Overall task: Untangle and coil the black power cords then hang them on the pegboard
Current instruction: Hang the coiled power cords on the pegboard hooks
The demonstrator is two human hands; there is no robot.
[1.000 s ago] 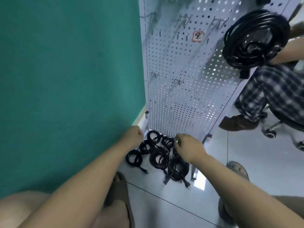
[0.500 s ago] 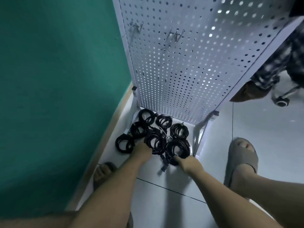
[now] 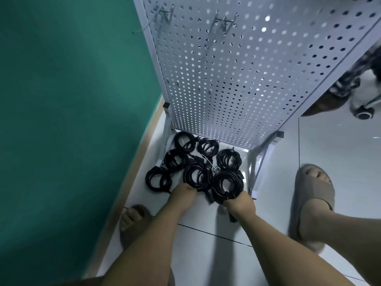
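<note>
Several coiled black power cords lie on the white floor at the foot of the white pegboard [image 3: 237, 79]. My right hand [image 3: 240, 206] grips the near edge of the biggest coil [image 3: 226, 185] at the front right. My left hand [image 3: 182, 195] reaches onto the near edge of the middle coil [image 3: 196, 176]; its fingers are hidden under the hand. Other coils lie at the left [image 3: 157, 179], behind it [image 3: 176, 159] and at the back [image 3: 228, 158]. Metal hooks [image 3: 223, 19] stick out of the pegboard high up.
A green wall [image 3: 72, 100] stands close on the left. The pegboard's white legs [image 3: 257, 162] flank the cords. My sandalled feet [image 3: 309, 195] stand either side of my arms. At the upper right are another person's shoe [image 3: 321, 104] and a chair caster [image 3: 363, 114].
Both hands dropped from pegboard height to the floor coils. The right hand took hold of the front right coil. The view tilted down, so the cords hung on the board left the frame.
</note>
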